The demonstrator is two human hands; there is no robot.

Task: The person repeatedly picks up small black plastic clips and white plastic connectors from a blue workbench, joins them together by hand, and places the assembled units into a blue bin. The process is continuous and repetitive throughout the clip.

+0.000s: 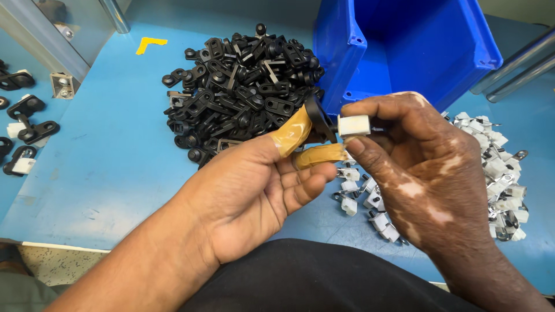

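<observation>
A blue bin (404,46) stands on the blue table (104,162) near a yellow corner mark (149,43).

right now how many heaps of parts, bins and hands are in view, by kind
heaps of black parts: 1
heaps of white clips: 1
blue bins: 1
hands: 2, the left hand and the right hand
total: 5

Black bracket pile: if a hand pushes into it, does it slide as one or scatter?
Probably scatters: the black bracket pile is loose small parts heaped at odd angles on the smooth blue table. Pieces look like rigid, light plastic, so likely stiff. Their loops and studs may snag, dragging neighbours along.
</observation>
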